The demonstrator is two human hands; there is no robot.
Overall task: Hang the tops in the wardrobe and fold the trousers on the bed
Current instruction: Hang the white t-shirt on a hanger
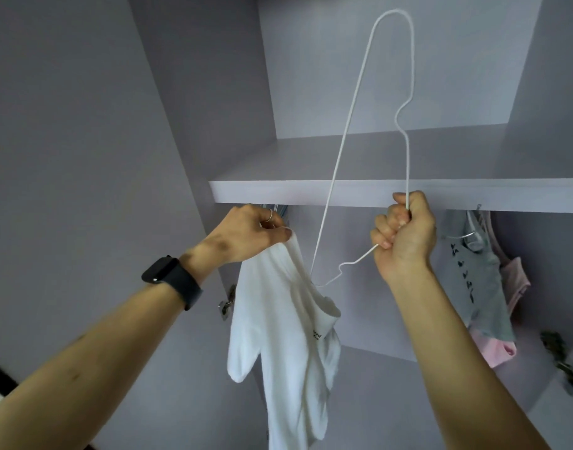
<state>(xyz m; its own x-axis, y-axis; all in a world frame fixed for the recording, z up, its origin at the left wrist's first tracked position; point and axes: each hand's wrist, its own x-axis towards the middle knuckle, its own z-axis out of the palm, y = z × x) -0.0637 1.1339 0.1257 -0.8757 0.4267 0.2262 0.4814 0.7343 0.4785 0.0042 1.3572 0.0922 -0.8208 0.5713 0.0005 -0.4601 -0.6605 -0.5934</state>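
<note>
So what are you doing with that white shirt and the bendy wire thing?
A person is putting a white top onto a wire hanger. The right hand grips the hanger, which is tipped on end, and its lower end pokes into the top's neck. The left hand pinches the top's edge and holds it up. It isn't hung yet. A grey top and a pink garment already hang under the wardrobe shelf.
</note>
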